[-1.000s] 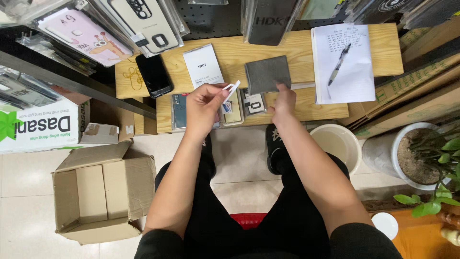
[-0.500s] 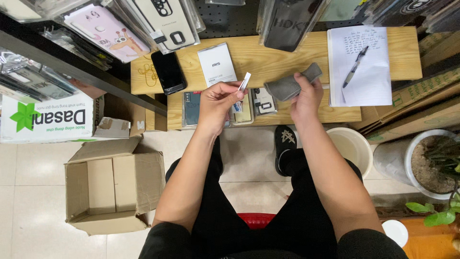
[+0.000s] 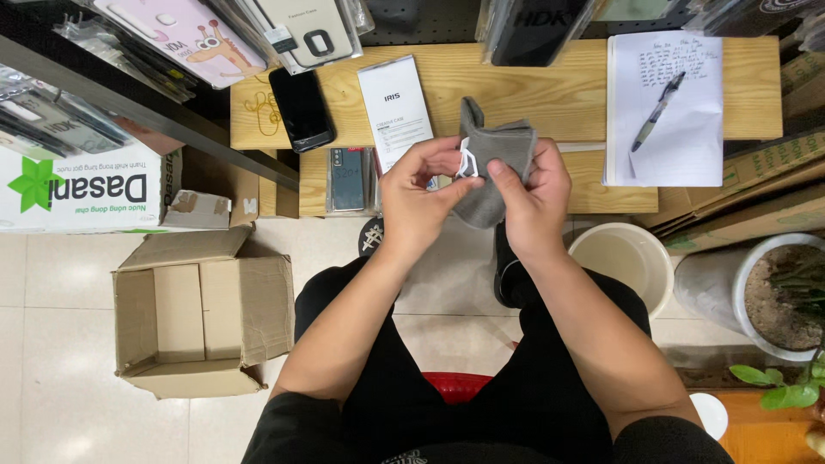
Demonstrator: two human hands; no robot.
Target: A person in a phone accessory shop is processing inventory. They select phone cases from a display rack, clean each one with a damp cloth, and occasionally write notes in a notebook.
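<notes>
Both hands meet above the lap, just short of the wooden bench (image 3: pixel 533 94): the right hand (image 3: pixel 537 193) grips a grey cloth (image 3: pixel 494 159) whose long axis runs away from the body, while the left hand (image 3: pixel 417 193) pinches a small white piece (image 3: pixel 467 161) against it, in a cramped stall, with 1 open cardboard box (image 3: pixel 202 314) on the tiled floor to the left
</notes>
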